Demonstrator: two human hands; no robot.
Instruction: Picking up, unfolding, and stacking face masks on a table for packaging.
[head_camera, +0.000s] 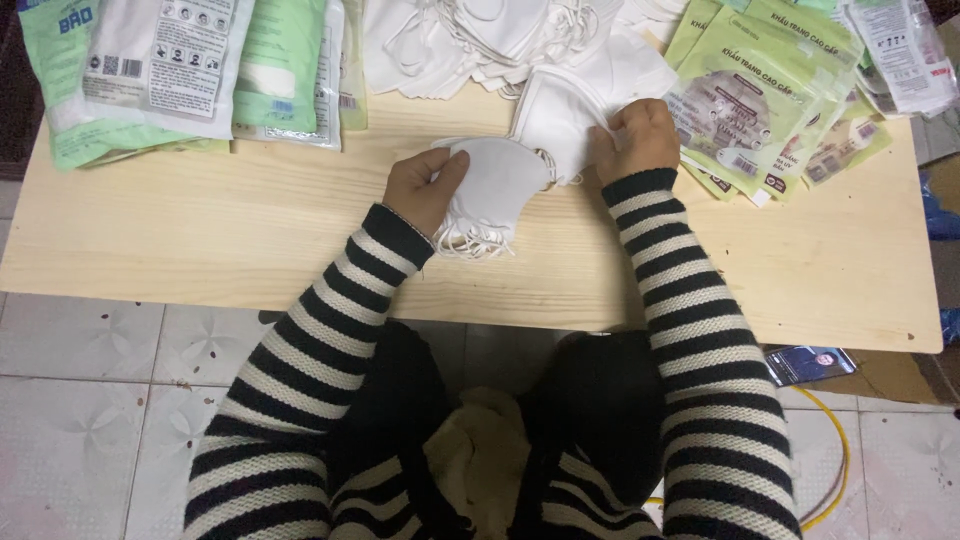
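My left hand (422, 186) grips a stack of white folded face masks (492, 188) just above the pale wooden table (200, 230), their elastic loops dangling toward me. My right hand (632, 138) pinches another white mask (560, 112) at the edge of the big loose pile of white masks (500, 40) along the table's far side. Both sleeves are black-and-white striped.
Green and white printed mask pouches (190, 70) lie stacked at the far left, and a fan of green pouches (765, 95) at the far right. Below the table's near edge are a tiled floor, a yellow cable (838, 460) and a small dark packet (812, 364).
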